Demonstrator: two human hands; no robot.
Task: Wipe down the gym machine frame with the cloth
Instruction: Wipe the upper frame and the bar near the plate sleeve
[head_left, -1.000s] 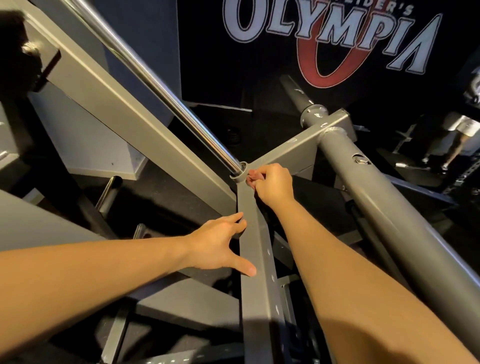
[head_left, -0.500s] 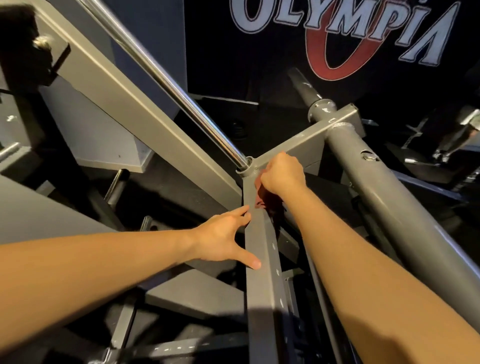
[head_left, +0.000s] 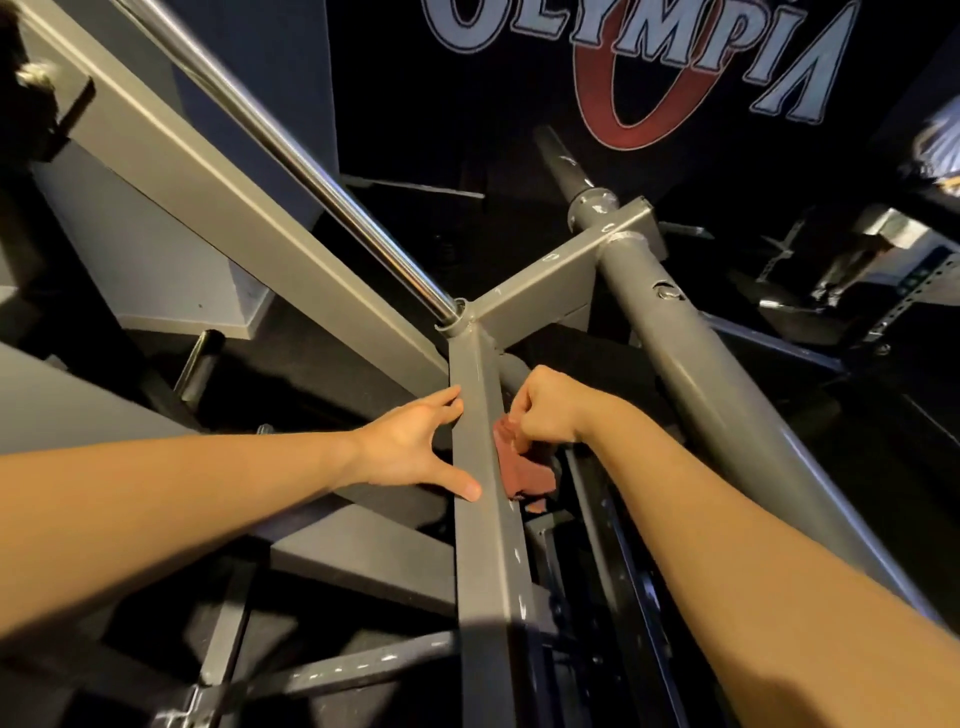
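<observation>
Right hand (head_left: 545, 405) is balled up, fingers curled tight round the top of the red cloth (head_left: 522, 467). The cloth hangs straight below those fingers, bunched and lying against the right face of the grey beam (head_left: 488, 551). So the beam sits immediately to the left of the right fingers, touching the cloth. That's the relation to watch.

Left hand (head_left: 410, 452) is on the other side, fingers spread and straight, gripping nothing. Its thumb is laid flat on the beam's top face and its fingertips (head_left: 456, 402) are at the left edge. It looks like a brace, not a wipe.

The beam's long axis runs from the joint (head_left: 462, 319), just beyond both sets of fingers, back toward the wearer between the two forearms. I'd say any stroke has to travel along that line, either away toward the joint or back along the length below the cloth. The right hand is the one to make it, since it has the cloth and is already against the beam's side.

One risk is that the bunched cloth trails loose, so only part of it may press on the metal. How much of the beam is already wiped I can't tell.
</observation>
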